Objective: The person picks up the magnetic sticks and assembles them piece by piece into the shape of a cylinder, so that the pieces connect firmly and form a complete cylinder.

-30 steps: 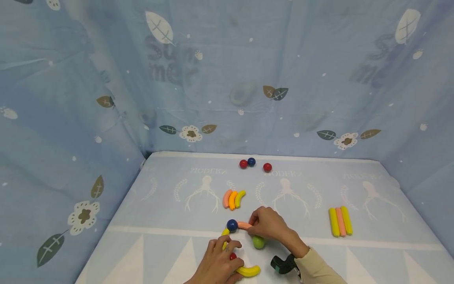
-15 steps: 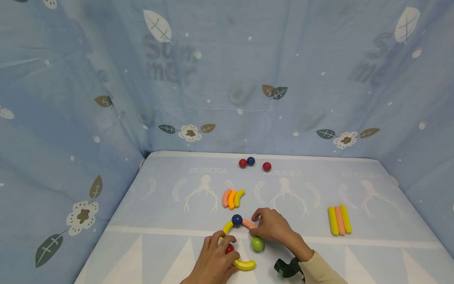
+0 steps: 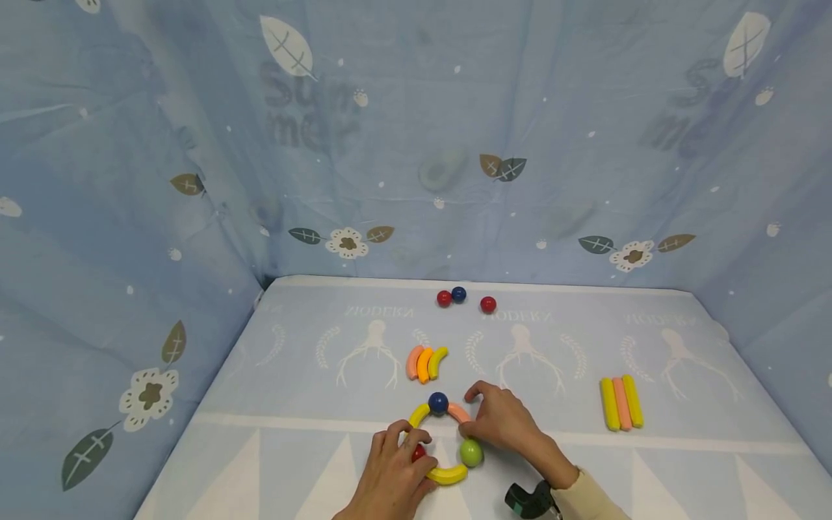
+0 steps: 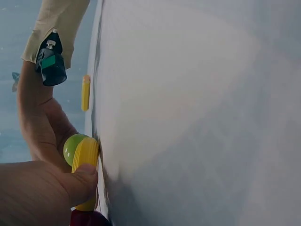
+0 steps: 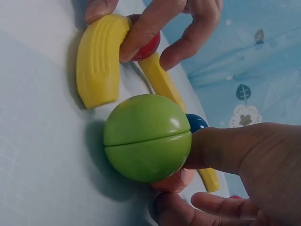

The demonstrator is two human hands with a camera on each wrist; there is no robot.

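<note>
With the left hand (image 3: 393,469), at lower centre of the head view, pinches the near yellow curve (image 3: 450,475) between thumb and forefinger, closed down to the thickness of the piece; has the next finger bent beside the red ball (image 3: 419,453). With the right hand (image 3: 500,419), slightly right of there, holds the near end of the pink curve (image 3: 458,412) between thumb and finger, parted only about as far as the piece demands. In the right wrist view, shows that thumb close against the green ball (image 3: 471,453) as well; touching or not, cannot tell.

Arranged in a rough ring, clockwise from its top: blue ball (image 3: 438,403), pink curve, green ball, near yellow curve, red ball, far yellow curve (image 3: 419,414).

Above, near mid-frame on the patterned table (image 3: 312,448), side by side and touching: pink arc (image 3: 414,362), orange arc (image 3: 425,365), yellow arc (image 3: 438,362). Higher, by the far edge: rear red ball (image 3: 444,298) against rear blue ball (image 3: 458,294), with another red ball (image 3: 488,305) apart to their right. At right of frame, laid together: pink stick (image 3: 622,404) between two yellow sticks (image 3: 609,404). At bottom, right of centre: dark device (image 3: 529,500) by the tan sleeve (image 3: 588,495). Across the upper frame: blue curtain (image 3: 416,108) with printed leaves and flowers.
</note>
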